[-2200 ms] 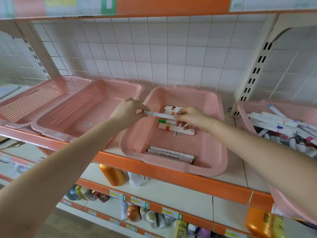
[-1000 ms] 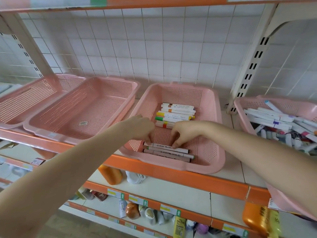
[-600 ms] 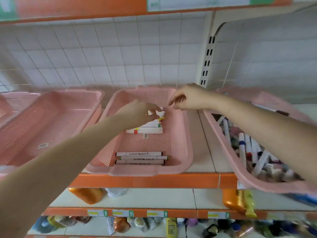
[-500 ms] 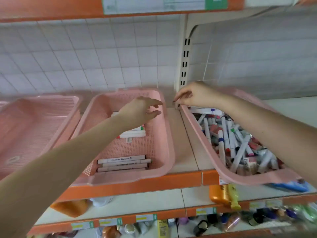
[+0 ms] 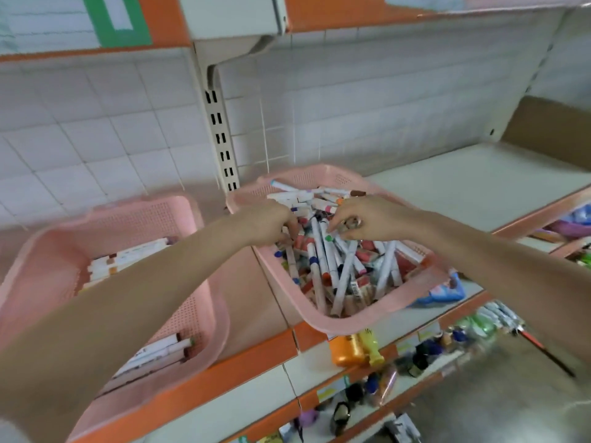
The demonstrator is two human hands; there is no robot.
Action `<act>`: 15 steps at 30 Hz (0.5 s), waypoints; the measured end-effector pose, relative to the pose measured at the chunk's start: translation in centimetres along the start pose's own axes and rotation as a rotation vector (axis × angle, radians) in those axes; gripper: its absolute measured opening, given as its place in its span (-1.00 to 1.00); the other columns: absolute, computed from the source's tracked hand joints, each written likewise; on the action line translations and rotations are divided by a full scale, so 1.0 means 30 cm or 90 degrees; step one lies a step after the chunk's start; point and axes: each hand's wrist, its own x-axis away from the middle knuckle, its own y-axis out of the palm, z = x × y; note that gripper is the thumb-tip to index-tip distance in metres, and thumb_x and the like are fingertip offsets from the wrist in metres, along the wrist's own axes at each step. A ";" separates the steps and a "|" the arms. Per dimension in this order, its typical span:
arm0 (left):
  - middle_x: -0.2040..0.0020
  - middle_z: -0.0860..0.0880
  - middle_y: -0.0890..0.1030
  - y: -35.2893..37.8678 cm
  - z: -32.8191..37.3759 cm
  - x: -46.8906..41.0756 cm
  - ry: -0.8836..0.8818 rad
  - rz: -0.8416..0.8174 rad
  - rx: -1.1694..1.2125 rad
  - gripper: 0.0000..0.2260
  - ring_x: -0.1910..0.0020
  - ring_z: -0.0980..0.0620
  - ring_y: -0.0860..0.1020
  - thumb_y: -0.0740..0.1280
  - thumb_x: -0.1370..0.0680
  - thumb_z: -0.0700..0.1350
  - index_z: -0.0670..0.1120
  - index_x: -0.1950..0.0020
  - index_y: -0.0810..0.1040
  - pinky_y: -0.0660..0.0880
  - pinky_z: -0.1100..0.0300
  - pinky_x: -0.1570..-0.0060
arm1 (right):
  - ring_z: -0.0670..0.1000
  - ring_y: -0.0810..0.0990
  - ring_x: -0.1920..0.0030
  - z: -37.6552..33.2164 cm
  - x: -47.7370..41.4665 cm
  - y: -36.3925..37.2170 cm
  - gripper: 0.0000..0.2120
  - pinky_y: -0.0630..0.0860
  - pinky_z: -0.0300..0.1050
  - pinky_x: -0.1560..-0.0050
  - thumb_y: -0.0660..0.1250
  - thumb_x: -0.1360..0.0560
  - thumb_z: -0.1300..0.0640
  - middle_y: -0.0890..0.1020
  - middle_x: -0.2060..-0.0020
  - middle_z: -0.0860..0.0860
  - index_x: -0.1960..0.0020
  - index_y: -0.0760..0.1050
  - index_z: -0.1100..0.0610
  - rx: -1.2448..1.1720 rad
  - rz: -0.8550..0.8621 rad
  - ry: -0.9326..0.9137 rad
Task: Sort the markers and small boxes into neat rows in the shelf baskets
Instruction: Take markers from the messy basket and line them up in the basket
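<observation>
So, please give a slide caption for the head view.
Left hand and right hand reach into the basket of jumbled markers.

Place: a shop, seen at one run of display shelving.
Shelving: tiered shelves with orange front edges (image 5: 224, 372) hung on a cream slotted upright (image 5: 220, 135), against a white tiled wall (image 5: 96, 139).
Labels: small tags (image 5: 327, 392) sat along the lower shelf fronts, and a green-framed sign (image 5: 118, 24) was fixed to the shelf above.
Stock: pink mesh baskets (image 5: 323, 324) held many alike markers (image 5: 343, 276). An orange bottle (image 5: 347, 350) and other blurred packaged goods (image 5: 422, 353) crowded the lower tiers.
</observation>
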 end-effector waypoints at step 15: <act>0.02 0.13 0.54 0.017 -0.016 -0.042 0.083 -0.188 0.072 -0.72 0.10 0.08 0.47 0.27 -0.51 -0.26 0.09 -0.05 0.59 0.43 0.21 0.04 | -0.04 0.34 -0.16 -0.002 -0.018 0.049 -0.68 0.36 -0.03 -0.22 0.32 -0.52 0.10 0.40 -0.15 -0.04 -0.25 0.47 -0.13 0.094 -0.105 -0.068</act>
